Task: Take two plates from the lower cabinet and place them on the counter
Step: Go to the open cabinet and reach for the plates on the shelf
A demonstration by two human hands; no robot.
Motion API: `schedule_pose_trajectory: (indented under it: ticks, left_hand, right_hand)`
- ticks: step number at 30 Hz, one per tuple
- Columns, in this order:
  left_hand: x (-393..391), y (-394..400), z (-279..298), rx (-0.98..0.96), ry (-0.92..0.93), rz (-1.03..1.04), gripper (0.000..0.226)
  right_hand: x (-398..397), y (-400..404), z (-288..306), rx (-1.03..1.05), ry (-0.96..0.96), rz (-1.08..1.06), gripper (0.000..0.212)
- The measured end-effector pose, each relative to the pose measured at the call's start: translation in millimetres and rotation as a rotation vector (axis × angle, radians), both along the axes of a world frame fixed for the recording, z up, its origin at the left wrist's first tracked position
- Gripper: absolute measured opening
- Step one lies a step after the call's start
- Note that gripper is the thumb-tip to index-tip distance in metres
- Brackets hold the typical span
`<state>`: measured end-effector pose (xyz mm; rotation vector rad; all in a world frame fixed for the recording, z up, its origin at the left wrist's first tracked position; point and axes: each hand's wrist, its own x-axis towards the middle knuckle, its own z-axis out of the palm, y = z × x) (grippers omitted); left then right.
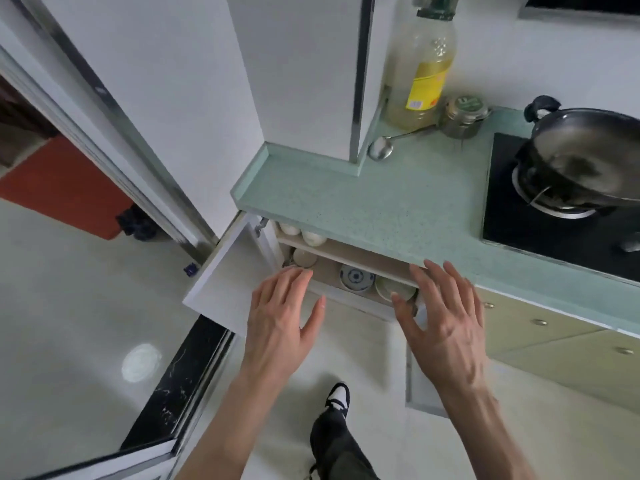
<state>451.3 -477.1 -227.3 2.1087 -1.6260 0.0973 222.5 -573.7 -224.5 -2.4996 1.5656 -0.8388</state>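
The lower cabinet stands open under the green speckled counter, its white door swung out to the left. On its bottom shelf sit a blue-patterned dish, a pale dish to its right and a white bowl to its left. More white bowls rest on the upper shelf. My left hand hovers open in front of the shelf's left part, holding nothing. My right hand is open too, fingers spread, thumb close to the pale dish, partly hiding the cabinet's right side.
A black wok sits on the black stove at the right. A large oil bottle, a small jar and a metal spoon stand at the counter's back. Drawers lie right of the cabinet. My foot is on the pale floor.
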Motion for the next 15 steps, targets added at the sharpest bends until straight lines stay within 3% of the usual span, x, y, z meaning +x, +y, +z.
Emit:
schedule_pose_trajectory:
  ticks: [8, 15]
  left_hand:
    - [40.3, -50.7, -55.9, 0.086, -0.025, -0.066, 0.043]
    - [60.5, -95.8, -145.8, 0.099, 0.016, -0.120, 0.042]
  right_hand:
    - [39.4, -39.0, -69.4, 0.111, -0.046, -0.153, 0.047]
    - [54.6, -58.6, -129.7, 0.098, -0.041, -0.183, 0.047]
